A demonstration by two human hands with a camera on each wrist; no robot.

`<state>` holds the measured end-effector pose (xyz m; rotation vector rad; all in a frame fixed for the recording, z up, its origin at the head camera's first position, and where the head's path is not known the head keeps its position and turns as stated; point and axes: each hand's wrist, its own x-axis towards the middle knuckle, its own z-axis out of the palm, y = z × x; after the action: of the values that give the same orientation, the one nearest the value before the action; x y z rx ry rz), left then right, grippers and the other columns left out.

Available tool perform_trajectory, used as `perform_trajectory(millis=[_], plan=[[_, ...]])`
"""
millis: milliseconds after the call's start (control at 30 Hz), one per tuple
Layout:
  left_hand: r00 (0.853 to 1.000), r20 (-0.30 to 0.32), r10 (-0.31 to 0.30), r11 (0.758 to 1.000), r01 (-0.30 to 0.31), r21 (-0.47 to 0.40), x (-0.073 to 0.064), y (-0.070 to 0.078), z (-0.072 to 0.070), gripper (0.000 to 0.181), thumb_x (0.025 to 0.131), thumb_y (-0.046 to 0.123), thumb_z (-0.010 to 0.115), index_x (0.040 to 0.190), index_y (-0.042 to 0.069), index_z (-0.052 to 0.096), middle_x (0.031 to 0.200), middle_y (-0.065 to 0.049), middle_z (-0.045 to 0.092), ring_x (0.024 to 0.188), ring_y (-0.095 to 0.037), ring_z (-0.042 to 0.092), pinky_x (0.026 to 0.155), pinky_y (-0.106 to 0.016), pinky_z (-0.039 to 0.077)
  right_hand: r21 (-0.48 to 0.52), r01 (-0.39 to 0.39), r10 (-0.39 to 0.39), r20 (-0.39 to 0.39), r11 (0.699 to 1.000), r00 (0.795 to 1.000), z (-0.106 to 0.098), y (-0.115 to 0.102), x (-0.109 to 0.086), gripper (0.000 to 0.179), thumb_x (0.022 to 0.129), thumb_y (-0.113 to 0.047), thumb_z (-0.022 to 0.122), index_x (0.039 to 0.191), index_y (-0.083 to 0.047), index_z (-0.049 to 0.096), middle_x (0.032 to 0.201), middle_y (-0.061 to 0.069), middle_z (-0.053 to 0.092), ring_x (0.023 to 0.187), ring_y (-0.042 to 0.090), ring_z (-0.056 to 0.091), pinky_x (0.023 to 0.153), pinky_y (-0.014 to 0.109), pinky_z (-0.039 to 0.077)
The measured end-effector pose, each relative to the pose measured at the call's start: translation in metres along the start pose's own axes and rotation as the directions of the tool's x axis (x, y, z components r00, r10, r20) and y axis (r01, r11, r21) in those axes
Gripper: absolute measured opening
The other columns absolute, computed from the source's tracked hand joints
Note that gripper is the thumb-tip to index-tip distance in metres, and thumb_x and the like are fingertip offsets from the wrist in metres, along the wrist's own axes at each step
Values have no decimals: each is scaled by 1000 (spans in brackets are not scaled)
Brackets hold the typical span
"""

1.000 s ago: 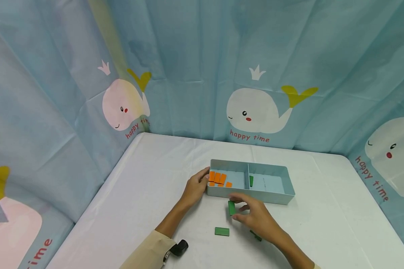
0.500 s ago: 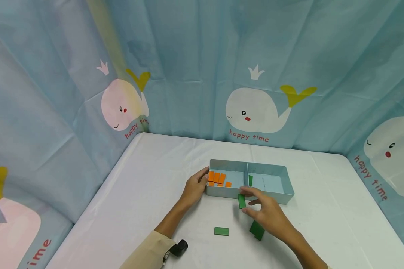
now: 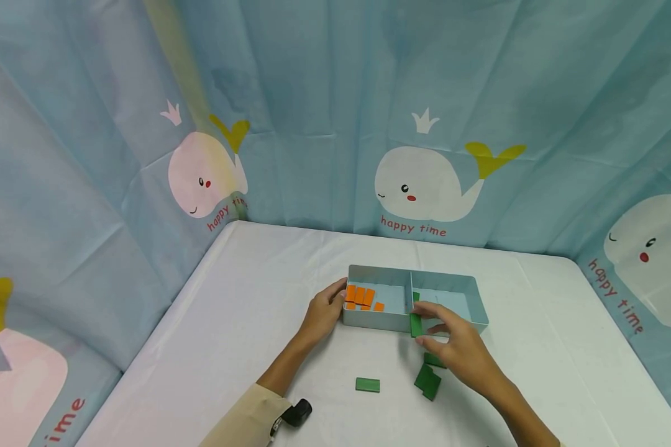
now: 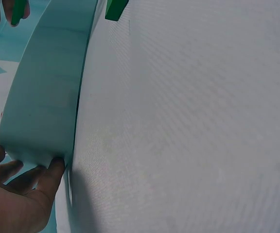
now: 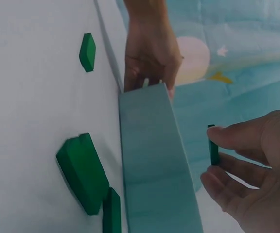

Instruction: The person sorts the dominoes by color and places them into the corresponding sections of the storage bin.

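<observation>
A light blue-grey two-compartment box [image 3: 380, 319] stands on the white table. At its left end my left hand [image 3: 321, 315] holds it, fingers bent against the end wall in the left wrist view. Above the front wall my right hand [image 3: 460, 343] pinches a green rectangular tile [image 3: 416, 325] between thumb and fingers. Several orange tiles [image 3: 360, 295] lie in the left compartment. Partly hidden behind the right hand, another green tile [image 3: 416, 296] is in the right compartment beside the divider [image 3: 409, 288].
One green tile [image 3: 367, 385] lies alone before the box. Several more green tiles [image 3: 428, 380] lie close together below the right hand. A black wrist camera [image 3: 298, 412] sits on the left forearm. A whale-printed curtain [image 3: 319, 180] borders the table.
My right hand has moved rightward and slightly away from me with the green tile, up to the box's front wall. More of the green tiles beneath it now show. The left hand stays put.
</observation>
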<state>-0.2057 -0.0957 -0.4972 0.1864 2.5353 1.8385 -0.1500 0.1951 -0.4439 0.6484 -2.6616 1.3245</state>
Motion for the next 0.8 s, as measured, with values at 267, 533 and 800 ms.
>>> perform_trajectory(millis=[267,533,800], plan=[[1000,-1,1,1000,-1,-4,0,0,0,49,115,24,46,160,5,46,162,-12,50,155,-33,40,129,-54,32,-42,27,-29,-39,999,999,-10,9,4,67,84,6,86,145,-6,61,133,6,72,121,24,67,90,32,64],[1000,-4,-3,1000,3,-1,1,0,0,49,115,25,46,160,6,47,162,-11,50,155,-33,40,129,-54,32,-74,40,-45,-69,996,997,-17,22,10,66,84,8,85,144,-5,62,131,12,72,118,30,69,88,28,64],[1000,-1,-2,1000,2,-3,0,1,1,48,115,24,45,160,6,47,162,-12,50,155,-33,40,129,-54,31,-78,4,-9,-64,997,998,-21,33,17,62,89,4,82,146,-3,60,134,16,71,117,35,70,89,35,64]])
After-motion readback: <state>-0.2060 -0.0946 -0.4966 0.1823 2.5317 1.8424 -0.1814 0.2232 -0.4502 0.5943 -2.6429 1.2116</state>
